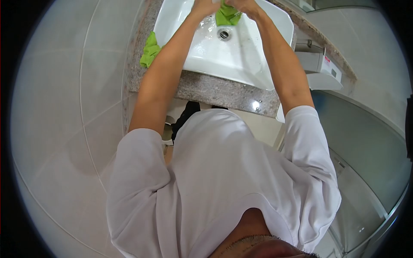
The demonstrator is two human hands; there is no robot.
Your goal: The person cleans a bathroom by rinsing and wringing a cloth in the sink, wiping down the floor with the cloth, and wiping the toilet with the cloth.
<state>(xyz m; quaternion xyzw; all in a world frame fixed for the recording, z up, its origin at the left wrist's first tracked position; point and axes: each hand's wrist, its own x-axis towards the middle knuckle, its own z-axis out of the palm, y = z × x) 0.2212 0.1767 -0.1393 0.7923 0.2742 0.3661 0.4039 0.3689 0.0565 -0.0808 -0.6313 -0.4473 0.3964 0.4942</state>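
Note:
At the top edge, a wet green cloth (228,16) hangs between my two hands over the white sink (228,77). My left hand (206,7) is closed at the cloth's left side, its fingers partly cut off by the frame. On the other side, my right hand (244,5) grips the upper right of the cloth, with its fingertips also partly out of view. Just below the cloth is the metal drain (223,34). Water and a little foam lie on the basin floor. A second green cloth (149,50) lies on the counter by the sink's left rim, beside my left forearm.
The speckled stone counter (228,92) runs along the sink's front, its edge close to my body. A white wall-mounted box (320,66) stands to the right. Tiled wall (64,94) borders the left, and a glass panel (357,129) is at the right.

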